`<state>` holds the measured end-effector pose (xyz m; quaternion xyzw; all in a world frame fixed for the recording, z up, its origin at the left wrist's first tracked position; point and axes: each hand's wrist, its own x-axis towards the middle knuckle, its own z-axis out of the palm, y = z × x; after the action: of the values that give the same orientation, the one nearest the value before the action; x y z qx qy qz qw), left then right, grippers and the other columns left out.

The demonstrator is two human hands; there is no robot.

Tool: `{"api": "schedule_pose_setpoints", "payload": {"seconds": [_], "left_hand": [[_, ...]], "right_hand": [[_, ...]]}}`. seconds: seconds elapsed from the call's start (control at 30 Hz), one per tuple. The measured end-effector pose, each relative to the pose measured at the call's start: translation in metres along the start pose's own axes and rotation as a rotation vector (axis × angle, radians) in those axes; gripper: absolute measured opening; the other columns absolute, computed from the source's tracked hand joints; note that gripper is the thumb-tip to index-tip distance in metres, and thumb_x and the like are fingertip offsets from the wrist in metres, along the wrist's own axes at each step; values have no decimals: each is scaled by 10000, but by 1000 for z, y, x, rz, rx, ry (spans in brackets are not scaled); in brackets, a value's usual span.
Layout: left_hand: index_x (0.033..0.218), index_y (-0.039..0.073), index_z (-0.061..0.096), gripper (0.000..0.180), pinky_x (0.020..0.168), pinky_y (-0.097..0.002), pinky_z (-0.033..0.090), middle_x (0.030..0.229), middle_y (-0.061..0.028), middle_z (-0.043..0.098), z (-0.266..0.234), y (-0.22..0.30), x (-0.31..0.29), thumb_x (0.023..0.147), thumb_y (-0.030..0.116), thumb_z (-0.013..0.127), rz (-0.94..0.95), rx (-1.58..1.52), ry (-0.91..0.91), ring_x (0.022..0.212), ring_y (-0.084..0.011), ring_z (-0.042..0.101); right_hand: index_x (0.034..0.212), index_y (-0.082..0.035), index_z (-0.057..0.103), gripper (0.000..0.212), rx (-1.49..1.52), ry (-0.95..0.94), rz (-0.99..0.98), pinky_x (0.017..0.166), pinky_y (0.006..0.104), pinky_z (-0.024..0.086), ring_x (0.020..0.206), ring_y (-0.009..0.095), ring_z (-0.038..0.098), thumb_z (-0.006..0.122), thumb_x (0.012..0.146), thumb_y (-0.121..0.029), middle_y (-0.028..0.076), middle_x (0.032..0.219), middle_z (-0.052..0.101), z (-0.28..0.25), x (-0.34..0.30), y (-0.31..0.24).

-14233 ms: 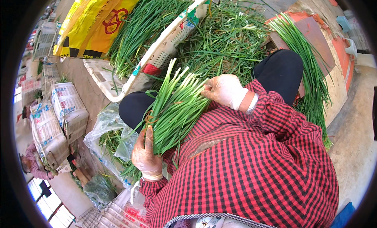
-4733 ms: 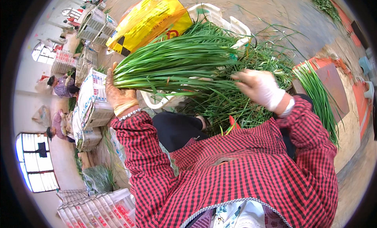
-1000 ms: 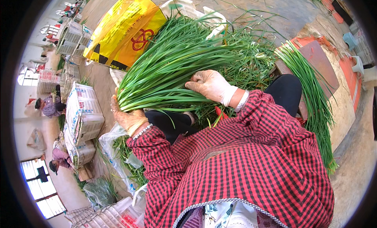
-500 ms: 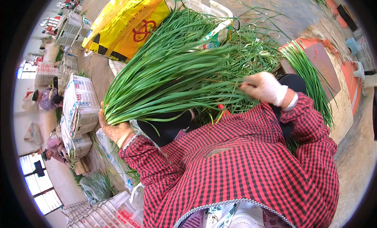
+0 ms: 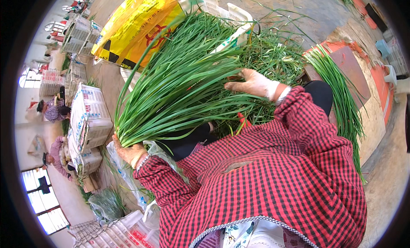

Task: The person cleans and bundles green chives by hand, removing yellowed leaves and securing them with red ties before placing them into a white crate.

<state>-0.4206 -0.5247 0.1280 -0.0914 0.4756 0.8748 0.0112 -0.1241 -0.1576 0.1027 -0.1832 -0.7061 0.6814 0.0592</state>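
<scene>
A big bunch of long green chives fans out in front of me, its pale cut ends to the left. My left hand is closed around those ends. At the leafy end, my right hand is open, thumb and fingers apart, beside the loose tips; it may be brushing them. A gloved or wrapped white covering shows at both wrists. Beyond the right hand lies a heap of loose, tangled green leaves and trimmings.
A white plastic crate and a yellow bag stand beyond the bunch. To the right, another chive bundle lies across a board. Stacked white crates stand at left, with people working behind them.
My right hand has moved left from past the leaf tips toward the bunch, its fingers spreading. The left hand, still holding the base, has shifted slightly down and the leaves have swung.
</scene>
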Motion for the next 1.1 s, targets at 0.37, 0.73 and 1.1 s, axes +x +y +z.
{"api": "schedule_pose_setpoints", "payload": {"seconds": [0.37, 0.73, 1.1], "left_hand": [[1211, 68, 673, 392, 966, -439, 534, 1239, -110, 682, -2, 17, -5, 888, 291, 688, 8, -108, -77, 1128, -269, 642], [1272, 27, 625, 373, 983, -476, 510, 1117, -104, 699, 31, 12, -39, 946, 207, 628, -145, -289, -457, 1023, -217, 632], [1171, 68, 656, 249, 939, -593, 527, 1273, -138, 654, 54, 1, -58, 946, 163, 611, -124, -348, -477, 1027, -255, 662]], "right_hand": [[1244, -153, 672, 441, -1278, -106, 556, 940, 379, 516, 1115, 254, 659, 694, 826, -294, 163, 1110, 687, -105, -61, 57], [962, -85, 741, 196, -530, 230, -479, 748, 324, 555, 820, 233, 695, 690, 892, -261, 78, 893, 715, 7, -29, -56], [975, -95, 714, 213, -341, -25, -335, 754, 323, 552, 815, 232, 689, 722, 841, -260, 84, 887, 701, 64, -24, -59]]}}
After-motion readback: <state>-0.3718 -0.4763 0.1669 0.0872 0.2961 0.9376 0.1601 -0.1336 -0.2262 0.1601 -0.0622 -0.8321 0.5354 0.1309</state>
